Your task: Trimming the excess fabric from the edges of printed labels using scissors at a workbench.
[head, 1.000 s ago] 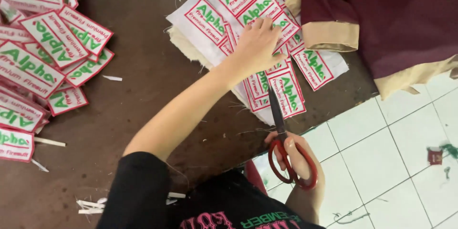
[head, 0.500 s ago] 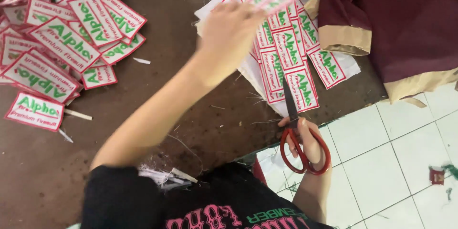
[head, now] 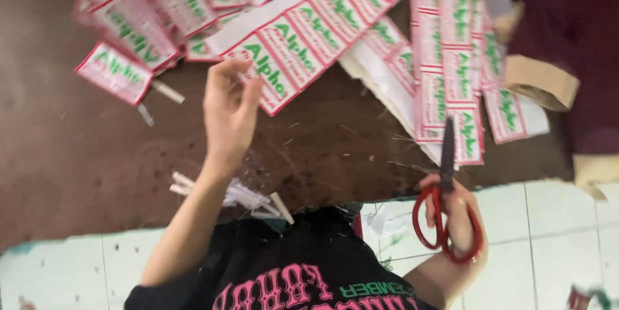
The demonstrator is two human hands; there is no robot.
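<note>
My left hand (head: pixel 229 113) is raised over the brown work surface (head: pixel 77 155) and pinches the near end of a strip of white labels (head: pixel 309 32) with red borders and green print. The strip runs up and to the right from my fingers. My right hand (head: pixel 459 220) grips red-handled scissors (head: pixel 443 207) at the surface's edge, blades closed and pointing away from me. The blade tip lies against a stack of label sheets (head: pixel 445 71).
A heap of cut single labels (head: pixel 148 20) lies at the upper left. Thin white offcuts (head: pixel 245 194) sit near my body. Dark maroon fabric with tan trim (head: pixel 554 58) fills the upper right. White floor tiles (head: pixel 554 232) lie below.
My left hand has left the label stack and come back to the left with a strip of labels. The scissors hand has stayed nearly still.
</note>
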